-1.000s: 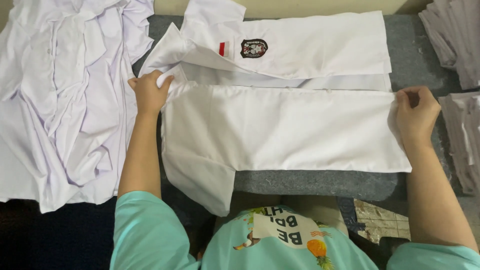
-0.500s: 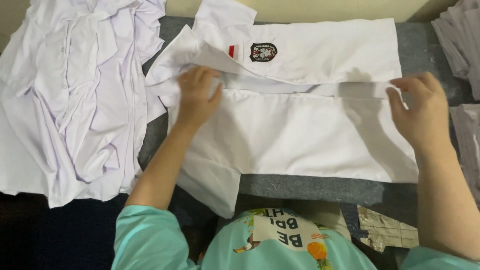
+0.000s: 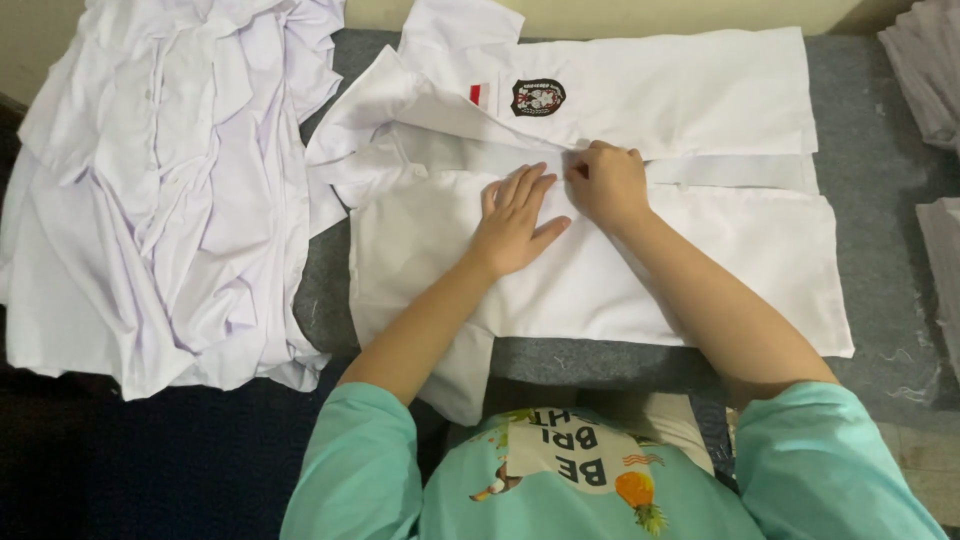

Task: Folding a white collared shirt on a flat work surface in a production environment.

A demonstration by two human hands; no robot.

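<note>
Left hand (image 3: 515, 222) is pressing flat, fingers spread open, on the white shirt (image 3: 640, 250) lying on the grey bench (image 3: 870, 200). Right hand (image 3: 608, 185) is pinching the shirt's front edge, fingers closed; pile of white shirts (image 3: 170, 190) is lying just beside

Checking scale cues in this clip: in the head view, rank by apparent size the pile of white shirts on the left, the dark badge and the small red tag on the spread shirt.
1. Pile of white shirts
2. Dark badge
3. Small red tag
</note>
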